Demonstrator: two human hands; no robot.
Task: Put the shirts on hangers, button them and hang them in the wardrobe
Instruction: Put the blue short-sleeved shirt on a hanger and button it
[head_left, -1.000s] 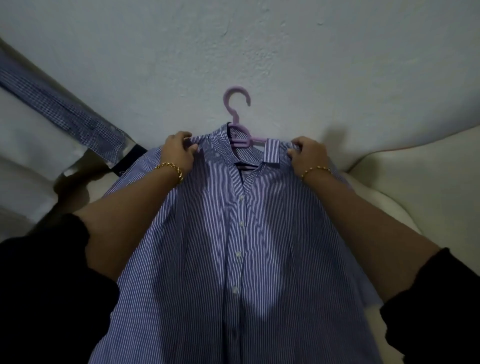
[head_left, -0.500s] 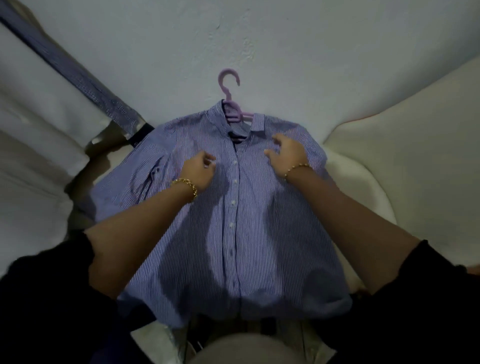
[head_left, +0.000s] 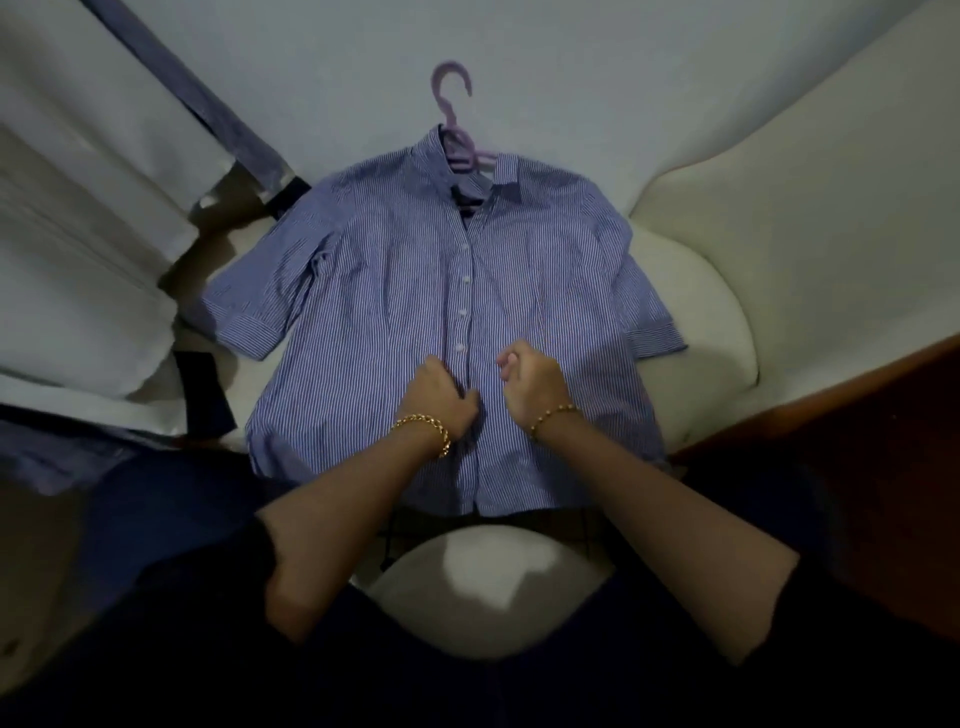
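Observation:
A blue-and-white striped short-sleeved shirt (head_left: 395, 291) lies flat, front up, on a pale sheet (head_left: 571, 67). A purple plastic hanger (head_left: 457, 135) sits inside its collar, with the hook pointing away from me. Several white buttons run down the placket, and the collar is open at the top. My left hand (head_left: 439, 392) grips a fold of the placket low on the shirt. Just right of it, my right hand (head_left: 530, 379) has its fingers curled and pinches the opposite placket edge. Both wrists wear gold chain bracelets.
A second blue checked garment (head_left: 223, 119) stretches diagonally at the upper left over white bedding (head_left: 78, 208). A cream cushion (head_left: 779, 218) curves round the right side, with a brown wooden edge (head_left: 831, 395) beyond it. A dark cloth (head_left: 202, 395) lies left of the shirt's hem.
My hands left the shirt's shoulders and moved down its front to the lower placket. The shirt, held up before, now lies flat. My view has pulled back.

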